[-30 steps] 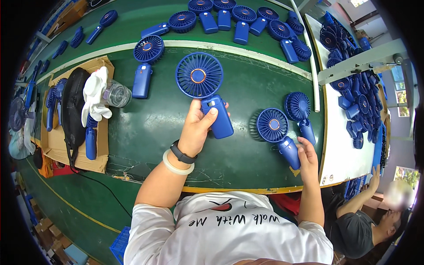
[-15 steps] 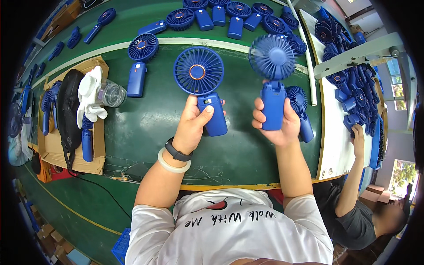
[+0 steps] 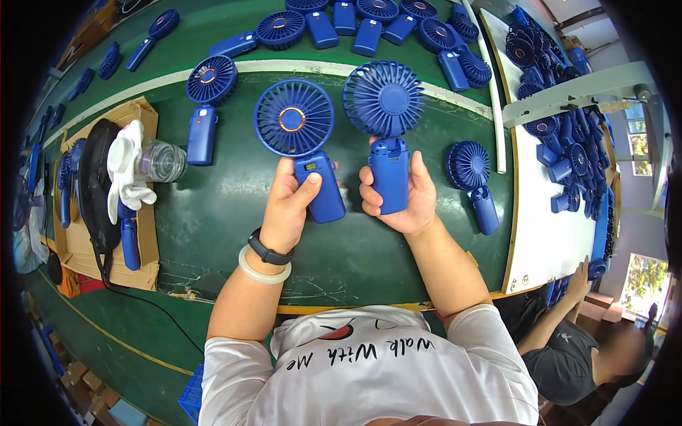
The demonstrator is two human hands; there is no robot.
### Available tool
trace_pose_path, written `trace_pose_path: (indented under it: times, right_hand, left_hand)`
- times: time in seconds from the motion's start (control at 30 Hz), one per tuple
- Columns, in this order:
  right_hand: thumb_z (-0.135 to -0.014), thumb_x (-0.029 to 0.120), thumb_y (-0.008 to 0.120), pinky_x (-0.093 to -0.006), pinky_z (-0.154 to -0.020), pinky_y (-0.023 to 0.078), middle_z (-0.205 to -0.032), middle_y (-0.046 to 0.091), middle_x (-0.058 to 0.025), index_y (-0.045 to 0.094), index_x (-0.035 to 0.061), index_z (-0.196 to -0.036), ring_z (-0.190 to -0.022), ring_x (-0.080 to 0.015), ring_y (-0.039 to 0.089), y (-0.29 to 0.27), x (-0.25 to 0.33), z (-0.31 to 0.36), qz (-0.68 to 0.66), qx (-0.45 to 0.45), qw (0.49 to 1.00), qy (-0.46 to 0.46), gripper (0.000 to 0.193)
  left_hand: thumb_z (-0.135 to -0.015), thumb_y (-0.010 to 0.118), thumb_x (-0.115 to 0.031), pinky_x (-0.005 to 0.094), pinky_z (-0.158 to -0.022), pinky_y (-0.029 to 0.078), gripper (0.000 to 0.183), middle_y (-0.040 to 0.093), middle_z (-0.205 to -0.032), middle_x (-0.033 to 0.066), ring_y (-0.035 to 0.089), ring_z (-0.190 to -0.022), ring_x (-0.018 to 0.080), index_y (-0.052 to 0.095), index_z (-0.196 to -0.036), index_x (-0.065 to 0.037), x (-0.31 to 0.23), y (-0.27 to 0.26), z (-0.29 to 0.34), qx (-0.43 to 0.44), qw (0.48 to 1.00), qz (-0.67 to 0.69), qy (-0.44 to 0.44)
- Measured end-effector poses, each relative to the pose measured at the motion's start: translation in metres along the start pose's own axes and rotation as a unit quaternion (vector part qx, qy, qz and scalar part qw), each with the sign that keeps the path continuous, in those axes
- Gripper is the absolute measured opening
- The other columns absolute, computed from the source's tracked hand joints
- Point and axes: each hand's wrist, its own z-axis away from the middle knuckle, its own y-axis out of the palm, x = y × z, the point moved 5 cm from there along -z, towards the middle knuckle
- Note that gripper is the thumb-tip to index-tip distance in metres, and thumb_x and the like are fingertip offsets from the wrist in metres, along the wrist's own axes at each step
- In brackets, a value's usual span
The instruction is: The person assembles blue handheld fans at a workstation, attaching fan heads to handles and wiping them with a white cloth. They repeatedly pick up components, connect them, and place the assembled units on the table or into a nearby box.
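Note:
My left hand (image 3: 285, 202) is wrapped round the handle of a blue handheld fan (image 3: 327, 190), thumb on its front below a small display. That fan's round grille faces me, with a copper-coloured ring at its centre. To its right, my right hand (image 3: 408, 199) grips a second blue handheld fan (image 3: 390, 177) by the handle, its plain back and hinge toward me. Both fans are held upright above the green table, apart from each other. A third fan (image 3: 484, 209) lies to the right of my right hand, and another fan (image 3: 202, 135) lies to the left.
Several blue fans (image 3: 280, 30) lie along the far side beyond a white line. On the left, a cardboard tray (image 3: 145, 259) holds a black pouch, white gloves (image 3: 128, 167) and a clear jar (image 3: 163, 162). At right, a co-worker's hand (image 3: 579, 280) is by a white board (image 3: 547, 241) with piled fans.
My right hand has moved left with its fan, closer to the left one; that fan's head was blurred and is now sharp. The co-worker's hand has left the pile for the near edge.

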Motion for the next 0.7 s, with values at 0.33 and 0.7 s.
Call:
trace_pose_path:
  times: [0.33,0.7]
  right_hand:
    - [-0.093,0.044,0.043,-0.0361,-0.067,0.048,-0.103,0.053,-0.0134,0.040,0.0088,-0.128,-0.078,-0.0230,0.053,-0.011,0.010,-0.002,0.003,-0.019,0.999,-0.038,0.049]
    - [-0.086,0.015,0.062,-0.0306,-0.076,0.052,-0.105,0.059,-0.0098,0.041,0.0028,-0.126,-0.092,-0.0190,0.062,0.003,0.026,0.000,0.308,-0.147,0.934,-0.104,0.046]
  left_hand:
    - [-0.085,0.060,-0.005,0.0378,-0.078,0.054,0.045,0.054,-0.112,0.0122,0.061,-0.089,0.0211,0.037,-0.123,-0.010,0.004,0.004,0.004,-0.020,0.996,0.074,-0.038]
    - [-0.075,0.067,0.001,0.0220,-0.044,0.043,0.047,0.050,-0.095,0.0063,0.055,-0.079,0.0175,0.042,-0.114,-0.011,0.007,0.010,0.007,0.005,0.996,0.063,-0.067]
